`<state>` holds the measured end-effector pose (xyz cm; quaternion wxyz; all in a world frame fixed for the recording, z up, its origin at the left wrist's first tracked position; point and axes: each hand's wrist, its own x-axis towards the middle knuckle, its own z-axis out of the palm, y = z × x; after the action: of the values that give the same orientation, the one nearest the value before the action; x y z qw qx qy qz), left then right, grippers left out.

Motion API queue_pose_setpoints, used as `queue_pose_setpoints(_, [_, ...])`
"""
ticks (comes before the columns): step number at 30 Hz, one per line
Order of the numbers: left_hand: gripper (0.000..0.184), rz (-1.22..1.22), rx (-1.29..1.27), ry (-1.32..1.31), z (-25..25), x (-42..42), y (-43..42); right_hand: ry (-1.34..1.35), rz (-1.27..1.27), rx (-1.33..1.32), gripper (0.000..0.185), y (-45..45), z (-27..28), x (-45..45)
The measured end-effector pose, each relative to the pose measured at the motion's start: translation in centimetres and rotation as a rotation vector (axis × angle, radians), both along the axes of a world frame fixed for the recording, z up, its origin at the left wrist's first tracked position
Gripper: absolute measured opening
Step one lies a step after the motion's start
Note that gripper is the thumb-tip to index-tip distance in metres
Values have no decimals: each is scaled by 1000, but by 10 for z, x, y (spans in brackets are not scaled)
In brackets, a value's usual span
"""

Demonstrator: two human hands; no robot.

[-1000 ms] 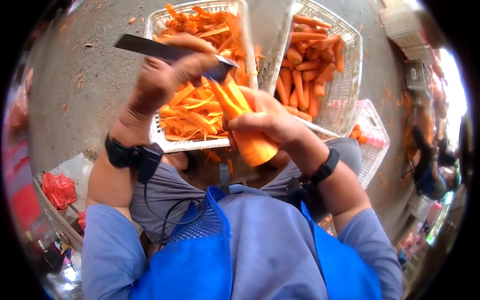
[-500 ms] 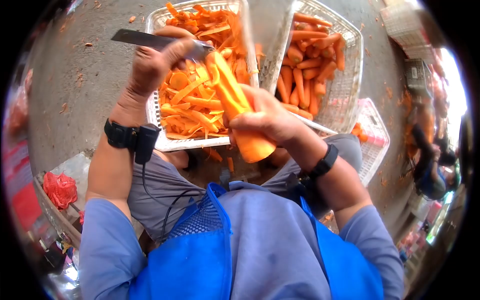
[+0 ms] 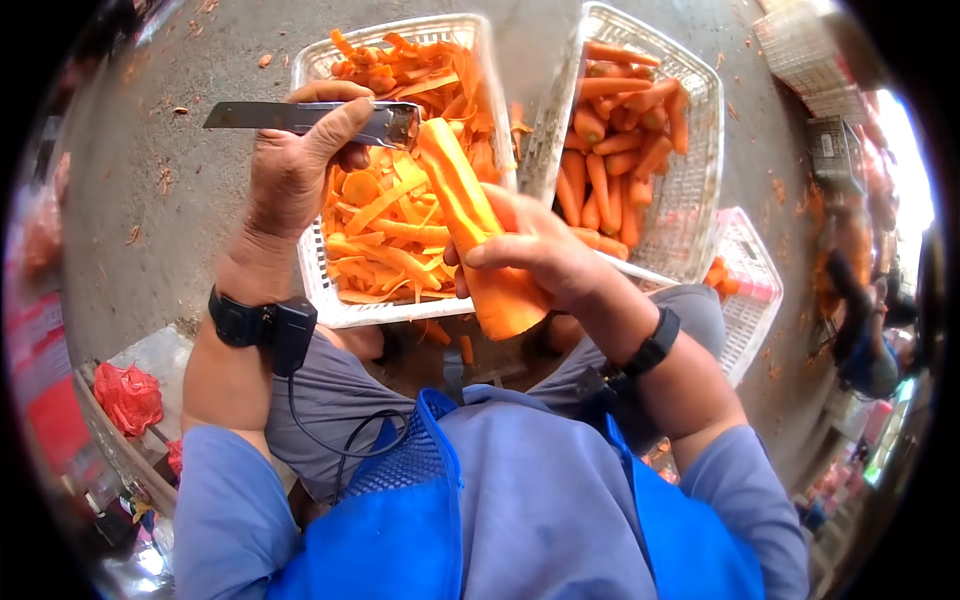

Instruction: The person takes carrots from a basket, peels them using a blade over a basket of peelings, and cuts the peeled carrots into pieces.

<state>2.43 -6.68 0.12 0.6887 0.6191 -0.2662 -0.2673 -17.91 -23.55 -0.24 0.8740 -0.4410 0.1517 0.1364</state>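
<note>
The peelings crate [image 3: 400, 314] sits in front of the person's knees; above its near, right-hand part the right hand [image 3: 545, 250] holds a thick carrot [image 3: 500, 300] aslant, narrow end away from the body and broad end towards it; the thumb lies across the upper side and the fingers go round beneath, probably so that the far end stays free and steady; whether those hidden fingers are spread or pressed together, I cannot tell.

Over the same crate, further left, the left hand [image 3: 285, 185] holds a long, flat metal tool [image 3: 255, 116] roughly level; the thumb presses its near face, a finger lies along the far side, and the others curl in, partly hidden; this pinch seems meant to steer the stained end, just beside the carrot's narrow tip; contact is not clear.

Orange peelings [image 3: 385, 260] lie in the crate below both hands, a sensible place for catching falling strips; to its right, the carrot crate [image 3: 700, 180] holds whole carrots [image 3: 600, 185], seemingly within the right hand's reach; a red bag [image 3: 128, 398] lies left of the peelings crate, nearer the body.
</note>
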Motion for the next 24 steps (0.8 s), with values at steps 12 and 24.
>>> queue_pose_setpoints(12, [10,-167,277,242,29,-45,-1,-127,-95,-270,74,0,-7,1])
queue_pose_setpoints(24, [10,-138,295,24,4,-26,-2,-140,4,-416,80,8,-12,-6])
